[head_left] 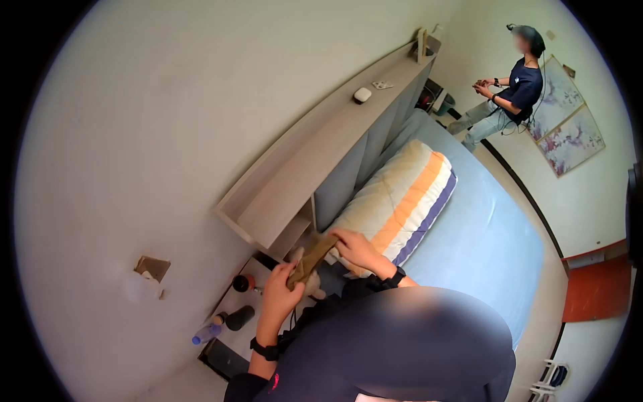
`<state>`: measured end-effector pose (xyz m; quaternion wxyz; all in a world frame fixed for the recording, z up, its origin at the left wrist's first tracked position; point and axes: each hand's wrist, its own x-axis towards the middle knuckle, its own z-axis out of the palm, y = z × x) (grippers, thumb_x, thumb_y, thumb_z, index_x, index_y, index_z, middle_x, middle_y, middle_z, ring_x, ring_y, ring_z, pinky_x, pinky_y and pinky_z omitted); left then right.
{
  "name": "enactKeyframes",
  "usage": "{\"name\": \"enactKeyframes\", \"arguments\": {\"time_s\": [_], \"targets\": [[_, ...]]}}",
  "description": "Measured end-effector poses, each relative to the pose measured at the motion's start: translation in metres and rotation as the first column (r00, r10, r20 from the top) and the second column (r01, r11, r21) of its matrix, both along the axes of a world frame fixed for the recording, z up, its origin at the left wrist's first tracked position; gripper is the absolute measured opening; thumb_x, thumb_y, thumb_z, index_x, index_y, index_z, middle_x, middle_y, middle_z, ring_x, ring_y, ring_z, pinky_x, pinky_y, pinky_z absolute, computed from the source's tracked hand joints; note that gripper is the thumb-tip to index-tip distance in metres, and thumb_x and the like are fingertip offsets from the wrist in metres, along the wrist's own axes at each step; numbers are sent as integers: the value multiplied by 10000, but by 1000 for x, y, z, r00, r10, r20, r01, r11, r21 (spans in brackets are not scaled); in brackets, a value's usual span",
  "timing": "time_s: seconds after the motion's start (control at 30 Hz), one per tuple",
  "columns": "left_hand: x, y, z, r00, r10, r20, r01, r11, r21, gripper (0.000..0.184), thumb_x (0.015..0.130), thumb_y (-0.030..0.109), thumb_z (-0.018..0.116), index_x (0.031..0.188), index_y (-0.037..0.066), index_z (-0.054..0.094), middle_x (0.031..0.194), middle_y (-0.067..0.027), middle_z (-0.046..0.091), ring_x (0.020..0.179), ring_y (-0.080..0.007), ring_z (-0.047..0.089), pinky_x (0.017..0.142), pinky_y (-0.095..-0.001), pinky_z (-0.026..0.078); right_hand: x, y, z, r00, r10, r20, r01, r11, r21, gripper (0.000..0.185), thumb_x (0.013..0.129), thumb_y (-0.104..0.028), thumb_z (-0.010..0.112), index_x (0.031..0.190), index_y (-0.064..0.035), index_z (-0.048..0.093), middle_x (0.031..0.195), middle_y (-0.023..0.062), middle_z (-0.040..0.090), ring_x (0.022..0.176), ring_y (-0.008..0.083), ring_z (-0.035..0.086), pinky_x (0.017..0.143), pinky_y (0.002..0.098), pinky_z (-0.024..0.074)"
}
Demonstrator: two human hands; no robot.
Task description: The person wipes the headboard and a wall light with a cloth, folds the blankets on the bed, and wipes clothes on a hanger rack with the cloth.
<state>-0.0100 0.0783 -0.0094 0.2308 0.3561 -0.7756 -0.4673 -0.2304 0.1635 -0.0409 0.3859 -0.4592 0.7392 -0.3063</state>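
A brown, folded piece of what looks like cloth (311,262) is stretched between my two hands, in front of my body. My left hand (280,289) grips its lower left end, fingers closed round the edge. At the upper right end, my right hand (356,248) pinches it between thumb and fingers. Behind the cloth, a pale plush-looking thing (315,288) is partly hidden. A striped folded quilt or pillow (408,201) lies just beyond my right hand, on the bed.
The bed (489,228) has a blue sheet and a shelved headboard (295,174) holding a white case (362,95). A bottle (206,333) and a dark cup (240,317) stand on the bedside table at left. Another person (522,87) stands across the bed, holding something small.
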Motion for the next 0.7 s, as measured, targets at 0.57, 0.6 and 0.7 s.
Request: {"name": "enactKeyframes", "arguments": {"time_s": [0.57, 0.6, 0.7], "targets": [[-59, -38, 47, 982, -132, 133, 135, 991, -16, 156, 733, 104, 620, 818, 1, 539, 795, -154, 583, 765, -361, 541, 673, -395, 427, -142, -15, 115, 684, -332, -650, -245, 735, -632, 331, 679, 91, 543, 976, -43, 602, 931, 110, 623, 842, 287, 607, 719, 337, 502], [-64, -44, 56, 982, -105, 158, 109, 994, -12, 156, 733, 104, 620, 818, 1, 539, 795, -154, 583, 765, -361, 541, 673, -395, 427, -153, -22, 113, 684, -316, -658, -289, 711, -641, 333, 686, 92, 541, 984, -43, 601, 947, 117, 618, 878, 297, 599, 750, 346, 495], [-65, -59, 89, 994, 77, -81, -109, 832, -544, 164, 733, 27, 606, 894, 9, 576, 855, -148, 608, 769, -346, 556, 675, -379, 426, -171, -52, 138, 663, -380, -645, -317, 638, -702, 327, 688, 77, 557, 983, -56, 603, 967, 115, 615, 875, 299, 594, 746, 359, 492]]}}
